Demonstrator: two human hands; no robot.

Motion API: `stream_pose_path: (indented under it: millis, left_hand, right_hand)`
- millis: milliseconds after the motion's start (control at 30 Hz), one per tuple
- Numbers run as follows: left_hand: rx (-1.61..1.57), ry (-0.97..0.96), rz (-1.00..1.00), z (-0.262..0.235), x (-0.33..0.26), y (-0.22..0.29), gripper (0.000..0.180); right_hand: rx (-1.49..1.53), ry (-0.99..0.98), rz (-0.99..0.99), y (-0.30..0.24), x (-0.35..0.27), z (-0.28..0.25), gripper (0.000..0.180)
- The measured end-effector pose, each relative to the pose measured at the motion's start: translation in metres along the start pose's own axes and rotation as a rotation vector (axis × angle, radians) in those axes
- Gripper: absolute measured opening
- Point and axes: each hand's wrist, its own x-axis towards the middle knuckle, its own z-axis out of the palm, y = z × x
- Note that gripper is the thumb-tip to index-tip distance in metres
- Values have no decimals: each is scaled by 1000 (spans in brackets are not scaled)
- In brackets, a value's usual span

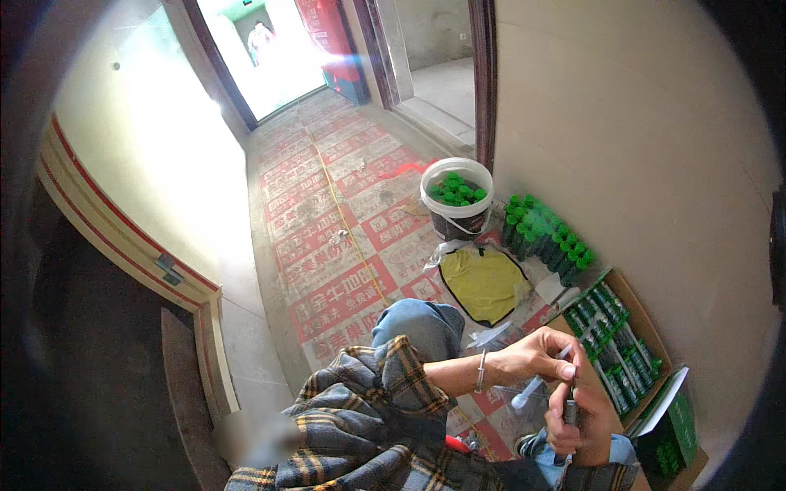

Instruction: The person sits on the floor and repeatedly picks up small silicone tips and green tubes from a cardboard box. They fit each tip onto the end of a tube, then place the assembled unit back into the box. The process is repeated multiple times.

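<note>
My left hand (540, 358), with a silver bracelet at the wrist, pinches a translucent white plastic nozzle (527, 394); its flared end points down toward the floor. Just below and to the right, my right hand (583, 421) is closed round a slim dark grey tool (571, 412), whose kind I cannot make out. The tool's upper end meets the fingertips of my left hand. Beside my right arm stands an open cardboard box (665, 352) holding rows of dark tubes with green caps (610, 340).
Behind the box, upright green-capped tubes (544, 237) stand along the wall. A white bucket (457, 176) with more of them stands near a yellow cloth bag (483, 284). Red-and-white sheeting (344, 245) covers the corridor floor. A pale door (155, 147) is at left; a distant person (260, 42) shows in the bright opening.
</note>
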Motion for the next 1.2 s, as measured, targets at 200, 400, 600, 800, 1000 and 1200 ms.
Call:
stream_pose_path:
  millis: [200,400,600,800,1000,1200]
  left_hand:
    - [-107,259,-7,3,8,-1,16]
    - [-85,266,-42,5,-1,6,42]
    - [41,440,22,-6,-5,0,34]
    - [96,453,-39,-6,-10,-6,35]
    - [126,463,-167,11,-1,-11,28]
    - [22,438,-225,13,2,-10,25]
  right_hand:
    - [8,-171,-95,4,-1,1,44]
    - [-227,217,-251,3,1,3,42]
    - [-294,355,-264,1,-2,2,37]
    - [-490,547,-191,3,1,-2,35]
    - [-536,526,-250,5,-6,-4,30]
    - [-508,528,-292,2,-9,-4,31]
